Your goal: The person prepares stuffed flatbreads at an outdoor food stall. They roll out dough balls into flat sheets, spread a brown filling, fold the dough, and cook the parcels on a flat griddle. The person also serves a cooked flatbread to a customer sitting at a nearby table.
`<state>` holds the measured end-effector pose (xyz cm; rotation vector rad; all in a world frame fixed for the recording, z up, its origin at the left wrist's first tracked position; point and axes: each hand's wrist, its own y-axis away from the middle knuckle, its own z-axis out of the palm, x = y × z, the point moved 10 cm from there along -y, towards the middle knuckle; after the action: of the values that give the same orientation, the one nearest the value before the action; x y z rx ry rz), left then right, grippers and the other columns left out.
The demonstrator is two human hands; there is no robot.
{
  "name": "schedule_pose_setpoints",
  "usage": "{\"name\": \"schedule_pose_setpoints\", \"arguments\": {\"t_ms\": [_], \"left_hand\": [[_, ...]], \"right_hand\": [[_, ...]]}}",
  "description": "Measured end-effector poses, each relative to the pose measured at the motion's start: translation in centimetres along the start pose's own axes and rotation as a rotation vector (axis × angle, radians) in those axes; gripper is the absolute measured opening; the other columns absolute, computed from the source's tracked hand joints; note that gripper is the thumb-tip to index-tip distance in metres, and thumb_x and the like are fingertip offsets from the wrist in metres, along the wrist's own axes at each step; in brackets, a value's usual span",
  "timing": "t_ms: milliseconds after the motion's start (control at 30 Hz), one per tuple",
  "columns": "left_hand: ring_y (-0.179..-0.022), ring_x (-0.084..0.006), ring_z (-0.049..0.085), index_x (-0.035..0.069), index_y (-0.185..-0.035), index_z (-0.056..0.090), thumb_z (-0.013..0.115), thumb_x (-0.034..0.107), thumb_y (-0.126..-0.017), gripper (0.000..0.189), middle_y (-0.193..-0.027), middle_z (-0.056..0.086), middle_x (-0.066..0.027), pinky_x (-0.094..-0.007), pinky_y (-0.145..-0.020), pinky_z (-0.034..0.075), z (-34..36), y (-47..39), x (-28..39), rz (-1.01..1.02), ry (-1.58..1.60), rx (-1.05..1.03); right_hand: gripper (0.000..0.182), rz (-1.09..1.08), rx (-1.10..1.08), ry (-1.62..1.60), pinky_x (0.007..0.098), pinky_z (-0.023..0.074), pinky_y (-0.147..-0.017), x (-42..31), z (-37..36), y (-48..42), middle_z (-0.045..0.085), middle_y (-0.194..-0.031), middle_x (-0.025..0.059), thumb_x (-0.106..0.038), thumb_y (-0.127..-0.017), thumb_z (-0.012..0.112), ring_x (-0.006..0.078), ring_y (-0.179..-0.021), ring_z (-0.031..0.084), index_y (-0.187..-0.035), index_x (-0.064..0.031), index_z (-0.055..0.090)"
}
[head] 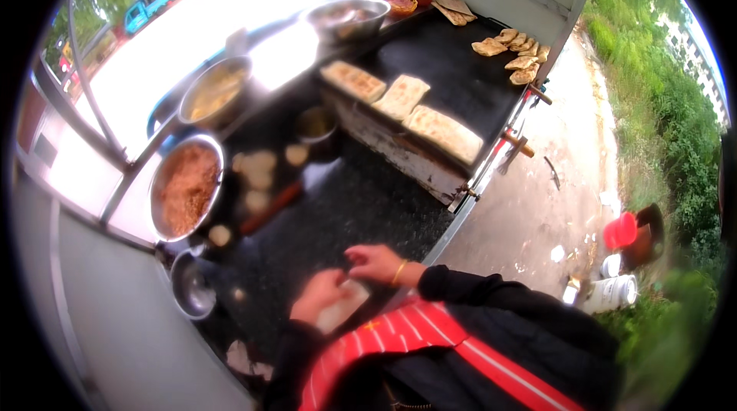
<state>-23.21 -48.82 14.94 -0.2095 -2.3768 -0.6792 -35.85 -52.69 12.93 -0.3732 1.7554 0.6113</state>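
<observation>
A pale, flat piece of dough (345,308) lies at the near edge of the dark work surface, close against the red striped apron. My left hand (321,296) is over its left side, fingers curled onto it; blur hides whether they grip it. Just beyond the dough's far edge is my right hand (377,263), fingers apart and nothing visible in them, a yellow band at the wrist. Several round dough pieces (258,169) and a reddish-brown rolling pin (272,208) lie farther off to the left.
Left stand a metal bowl of reddish-brown filling (190,192), a smaller bowl (193,287) and a pot of yellowish food (214,94). Ahead, a raised black griddle (432,54) carries large flatbreads (443,129) and smaller browned ones (523,60). A metal counter edge (443,241) runs along the right.
</observation>
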Motion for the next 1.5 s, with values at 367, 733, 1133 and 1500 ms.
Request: {"name": "schedule_pose_setpoints", "arguments": {"t_ms": [367, 733, 1133, 1500], "left_hand": [[-0.089, -0.012, 0.064, 0.003, -0.111, 0.063, 0.069, 0.01, -0.094, 0.019, -0.101, 0.069, -0.0054, -0.0215, -0.08, 0.049, -4.7, 12.2, -12.9, -0.152, 0.717, 0.847], [-0.125, -0.0296, 0.058, 0.001, -0.139, 0.049, 0.027, 0.07, -0.099, 0.083, -0.139, 0.057, -0.0137, -0.0433, -0.104, 0.048, 1.5, 12.6, -4.4, 0.091, 1.97, 0.493], [-0.072, -0.0139, 0.05, 0.002, -0.082, 0.058, 0.037, 0.05, -0.108, 0.059, -0.073, 0.054, -0.0036, -0.031, -0.069, 0.042, -16.6, 5.9, 16.1, 0.087, 0.242, 1.302], [-0.065, -0.0177, 0.05, -0.002, -0.07, 0.057, 0.048, 0.064, -0.098, 0.072, -0.064, 0.053, -0.0072, -0.0378, -0.064, 0.042, -25.2, -38.4, 40.3, 0.11, 0.092, 0.867]], "right_hand": [[0.038, 0.324, -0.129, -0.175, 0.0353, 0.0562, -0.074, 4.4, 11.3, -0.5, 0.075, -0.094, 0.0124, -0.022, -0.072, 0.087, 0.0211, -0.084, 0.072, -0.1, 0.0014, 0.074], [0.027, 0.172, -0.409, -0.095, 0.0308, 0.0551, -0.074, -14.1, 10.0, 3.8, 0.075, -0.087, 0.0086, -0.014, -0.074, 0.079, 0.0158, -0.081, 0.071, -0.099, -0.0047, 0.075], [0.024, 0.029, 0.085, -0.741, 0.0265, 0.0537, -0.075, -10.1, -14.8, 3.5, 0.071, -0.102, 0.0005, -0.006, -0.089, 0.074, 0.0091, -0.088, 0.065, -0.113, -0.0034, 0.069], [0.034, -0.059, 0.405, -0.963, 0.0285, 0.0578, -0.069, -7.6, -52.9, -0.3, 0.07, -0.105, 0.0044, -0.005, -0.087, 0.075, 0.0149, -0.088, 0.068, -0.118, -0.0054, 0.062]]}}
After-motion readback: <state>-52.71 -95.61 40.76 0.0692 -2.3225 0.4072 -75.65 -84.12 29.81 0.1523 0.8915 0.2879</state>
